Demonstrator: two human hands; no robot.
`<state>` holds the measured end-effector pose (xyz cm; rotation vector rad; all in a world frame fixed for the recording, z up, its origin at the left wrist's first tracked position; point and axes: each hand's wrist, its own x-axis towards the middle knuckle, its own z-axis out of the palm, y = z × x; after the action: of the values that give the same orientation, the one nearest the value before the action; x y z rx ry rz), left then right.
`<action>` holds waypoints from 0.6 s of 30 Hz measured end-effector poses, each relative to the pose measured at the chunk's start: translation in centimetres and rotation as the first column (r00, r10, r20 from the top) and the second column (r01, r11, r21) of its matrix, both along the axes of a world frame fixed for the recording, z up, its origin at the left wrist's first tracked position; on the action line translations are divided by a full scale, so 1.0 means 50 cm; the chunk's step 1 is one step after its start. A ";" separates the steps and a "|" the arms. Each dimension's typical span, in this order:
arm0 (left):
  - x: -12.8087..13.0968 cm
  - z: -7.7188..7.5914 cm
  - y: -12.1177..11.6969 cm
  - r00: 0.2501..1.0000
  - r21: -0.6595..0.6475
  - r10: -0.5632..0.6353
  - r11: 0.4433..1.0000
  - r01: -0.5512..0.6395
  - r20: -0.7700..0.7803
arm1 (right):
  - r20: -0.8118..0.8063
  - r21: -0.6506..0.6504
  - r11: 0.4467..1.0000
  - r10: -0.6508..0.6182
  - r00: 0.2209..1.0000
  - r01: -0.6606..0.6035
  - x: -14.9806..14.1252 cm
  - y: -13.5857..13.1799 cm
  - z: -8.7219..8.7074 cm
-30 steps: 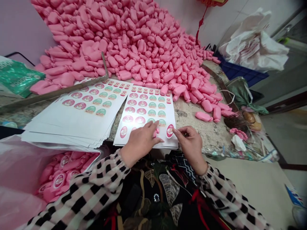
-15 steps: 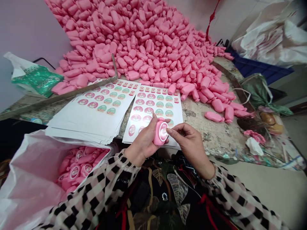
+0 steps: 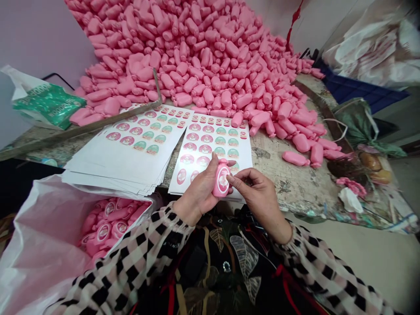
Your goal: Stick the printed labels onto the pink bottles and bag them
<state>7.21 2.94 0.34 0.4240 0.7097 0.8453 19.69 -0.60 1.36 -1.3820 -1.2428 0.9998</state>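
Note:
A small pink plastic bottle (image 3: 217, 190) rests upright in my left hand (image 3: 201, 188), whose thumb and fingers wrap around it. The bottle's front, turned toward me, bears an oval white-rimmed sticker (image 3: 223, 176). From the right, my right hand (image 3: 259, 192) has its thumb tip against the sticker's right edge. Its other fingers are curled, and their tips are partly hidden. Just behind both hands lies a sticker sheet (image 3: 179, 183) with rows of pink and green labels, the front ones partly covered by my left hand.
A heap of unlabelled pink bottles (image 3: 197, 61) covers the table's back. More sheets (image 3: 98, 162) lie at left beneath a metal bar (image 3: 82, 131). A white bag (image 3: 39, 245) at lower left holds labelled bottles (image 3: 103, 232). Plastic bags (image 3: 352, 120) and scraps sit at right.
The bottle has turned slightly, so its sticker faces me more fully. My right thumb stays at the sticker's edge. The whole view has shifted a little.

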 end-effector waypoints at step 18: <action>-0.040 0.018 -0.021 0.910 0.049 -0.414 0.909 0.415 -0.020 | 0.157 -0.009 1.000 -0.026 0.987 0.028 0.031 -0.001 -0.018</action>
<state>5.22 1.88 1.26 0.6012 0.5770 0.4591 21.22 -0.63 0.46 -1.5056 -1.3319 0.8939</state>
